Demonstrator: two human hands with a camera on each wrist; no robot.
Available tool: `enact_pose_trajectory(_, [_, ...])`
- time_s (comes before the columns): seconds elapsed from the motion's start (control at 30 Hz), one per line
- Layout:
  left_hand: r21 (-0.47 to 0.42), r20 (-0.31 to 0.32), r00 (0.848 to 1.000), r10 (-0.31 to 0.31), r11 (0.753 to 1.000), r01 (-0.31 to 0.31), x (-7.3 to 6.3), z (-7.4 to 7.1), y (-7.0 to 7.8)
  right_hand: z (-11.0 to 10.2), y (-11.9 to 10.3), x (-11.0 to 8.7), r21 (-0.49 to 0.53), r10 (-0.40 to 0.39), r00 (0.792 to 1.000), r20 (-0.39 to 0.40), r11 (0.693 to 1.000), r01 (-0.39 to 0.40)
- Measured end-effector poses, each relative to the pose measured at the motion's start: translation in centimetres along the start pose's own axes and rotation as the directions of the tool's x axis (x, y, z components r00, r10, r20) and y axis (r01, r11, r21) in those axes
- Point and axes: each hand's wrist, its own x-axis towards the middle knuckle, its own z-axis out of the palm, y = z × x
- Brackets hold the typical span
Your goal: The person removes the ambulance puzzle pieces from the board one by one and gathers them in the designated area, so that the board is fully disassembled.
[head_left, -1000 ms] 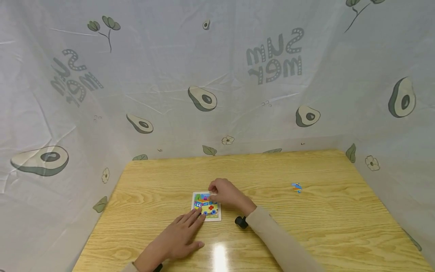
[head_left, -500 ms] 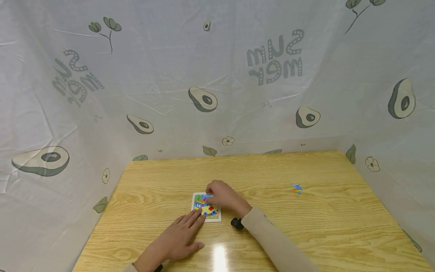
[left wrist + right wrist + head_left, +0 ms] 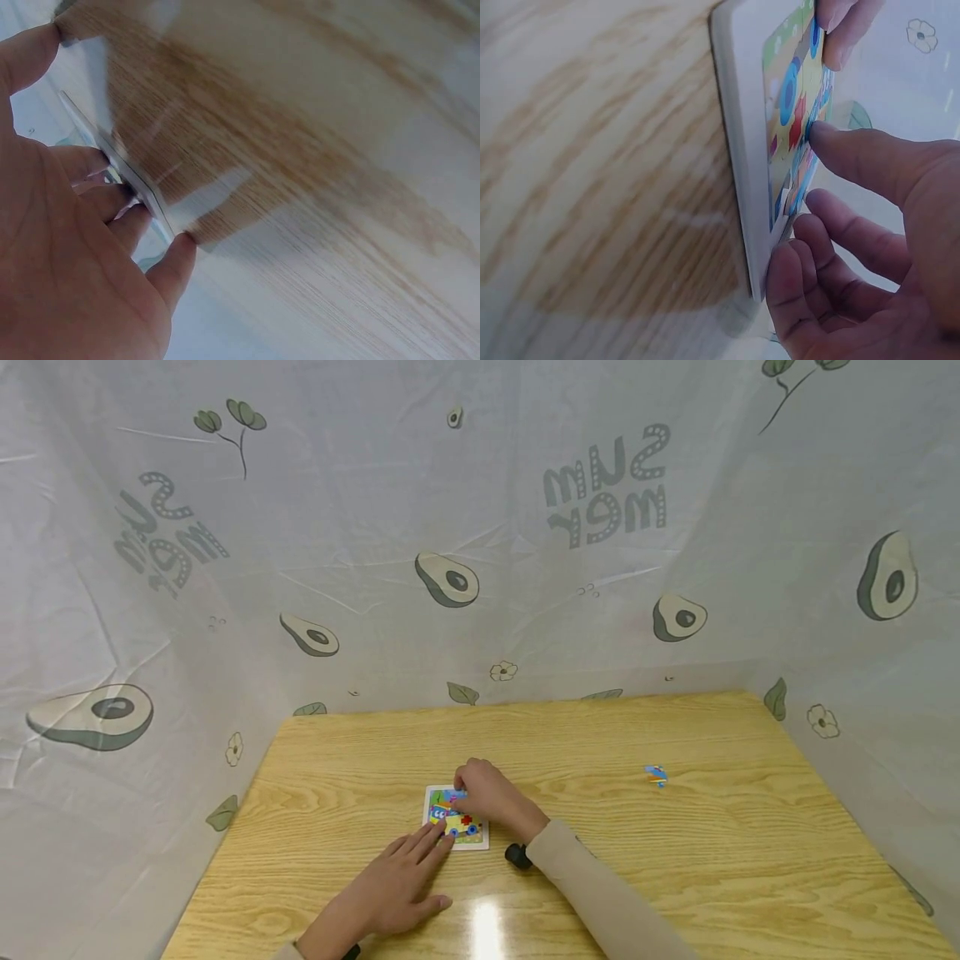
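A small square jigsaw puzzle point(image 3: 467, 821) with a cartoon ambulance lies in its white-bordered tray point(image 3: 739, 112), near the middle of the table. My left hand point(image 3: 397, 881) rests beside it with fingers straight, the longer fingertips over its lower left part. At the upper right part, my right hand point(image 3: 491, 795) is curled; its thumb point(image 3: 855, 154) presses on the picture. Thumb and index finger pinch a puzzle piece point(image 3: 801, 180) there, mostly hidden by the fingers. The other right fingers curl at the tray's edge. A white gap shows beside that piece.
One loose blue and orange puzzle piece point(image 3: 656, 776) lies apart on the right of the wooden table point(image 3: 720, 860). A pale curtain point(image 3: 375, 485) printed with avocados hangs behind and at both sides. Light glares on the table's front.
My right hand has shifted slightly left over the puzzle, its thumb moving further onto the picture. My left hand and the loose piece keep their places.
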Motion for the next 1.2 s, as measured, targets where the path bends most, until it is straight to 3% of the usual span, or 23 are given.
enact_pose_trajectory(0.5, [0.01, -0.016, 1.0, 0.016, 1.0, -0.016, 0.0, 0.2, -0.1, 0.4, 0.0, 0.1, 0.046, 0.022, 1.0, 0.009, 0.999, -0.023])
enact_pose_trajectory(0.9, [-0.053, -0.054, 0.999, 0.001, 0.999, -0.004, 1.3, -0.4, -1.6, 0.4, 0.3, 0.0, 0.081, 0.006, 1.0, 0.013, 0.997, -0.008])
enact_pose_trajectory(1.2, [-0.038, -0.085, 0.996, 0.019, 0.999, -0.022, 1.7, -0.5, -1.7, 0.4, 0.3, 0.0, 0.089, 0.006, 1.0, 0.007, 0.996, -0.006])
